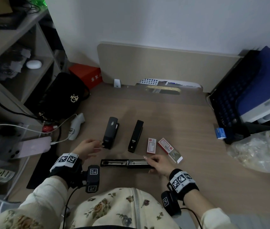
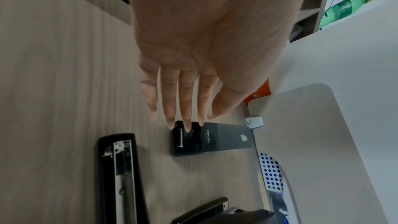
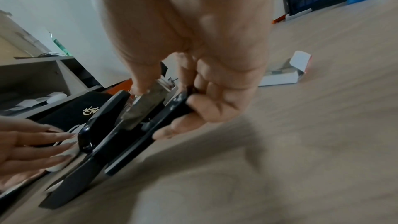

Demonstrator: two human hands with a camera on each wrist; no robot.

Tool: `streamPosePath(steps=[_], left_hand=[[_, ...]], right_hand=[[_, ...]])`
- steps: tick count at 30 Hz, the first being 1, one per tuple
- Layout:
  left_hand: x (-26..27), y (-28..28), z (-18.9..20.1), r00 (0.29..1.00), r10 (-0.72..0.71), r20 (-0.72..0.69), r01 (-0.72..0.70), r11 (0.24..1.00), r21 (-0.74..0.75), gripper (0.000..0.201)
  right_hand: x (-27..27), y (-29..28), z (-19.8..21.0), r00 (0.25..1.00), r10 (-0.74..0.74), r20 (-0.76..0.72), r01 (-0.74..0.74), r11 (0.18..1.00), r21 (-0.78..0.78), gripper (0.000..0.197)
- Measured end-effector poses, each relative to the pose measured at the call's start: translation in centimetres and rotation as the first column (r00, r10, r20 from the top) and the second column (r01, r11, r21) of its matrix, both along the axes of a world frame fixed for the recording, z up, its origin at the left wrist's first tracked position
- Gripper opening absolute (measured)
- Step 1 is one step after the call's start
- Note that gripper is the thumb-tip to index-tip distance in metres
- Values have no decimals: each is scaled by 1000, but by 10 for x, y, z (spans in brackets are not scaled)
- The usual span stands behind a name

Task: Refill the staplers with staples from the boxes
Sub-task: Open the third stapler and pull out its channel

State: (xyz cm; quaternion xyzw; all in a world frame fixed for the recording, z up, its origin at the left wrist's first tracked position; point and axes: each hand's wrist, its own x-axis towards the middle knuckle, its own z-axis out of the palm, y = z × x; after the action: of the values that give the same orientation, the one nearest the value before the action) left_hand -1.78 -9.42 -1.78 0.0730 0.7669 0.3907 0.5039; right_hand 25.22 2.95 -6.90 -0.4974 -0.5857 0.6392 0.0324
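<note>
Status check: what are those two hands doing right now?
Left hand open, reaching the left stapler. Right hand grips the opened stapler. Staple boxes untouched; nothing in the way.

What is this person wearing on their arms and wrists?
Both arms wear cream knit sleeves with a floral print. Each bare hand, left hand and right hand, has long nails. Each wrist carries a black band with black-and-white square code tags, plus a small black camera box trailing a black cable.
</note>
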Motion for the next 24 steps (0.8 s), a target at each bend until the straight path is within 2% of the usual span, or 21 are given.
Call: streamPosePath(steps=[3,6,9,17,21,24], left_hand=[[3,0,0,1000,-10,10,10,1000,4,24],[5,0,1,1000,-1,13,1,1000,11,23],[6,1,0,999,10,33,-11,1000,26,21],[12,0,-2,999,39,19,-40,997,68,14],[14,-1,0,1000,16,1,-16,998,64,15],[14,-1,1,1000,5,-6,-4,998,60,16]], right_hand=[[1,0,-5,997,7,72,-14,995,96,32],[4,1,-13,989,36,142,-53,992,114,30],[8,1,-12,992,-15,125,-1,992,127,24],[21,21,-7,957,-204,206,133,940,315,18],[24,26,-2,933,-270,239,161,905,395,25],[20,27,-6,937,-193,290,58,907,416,35]])
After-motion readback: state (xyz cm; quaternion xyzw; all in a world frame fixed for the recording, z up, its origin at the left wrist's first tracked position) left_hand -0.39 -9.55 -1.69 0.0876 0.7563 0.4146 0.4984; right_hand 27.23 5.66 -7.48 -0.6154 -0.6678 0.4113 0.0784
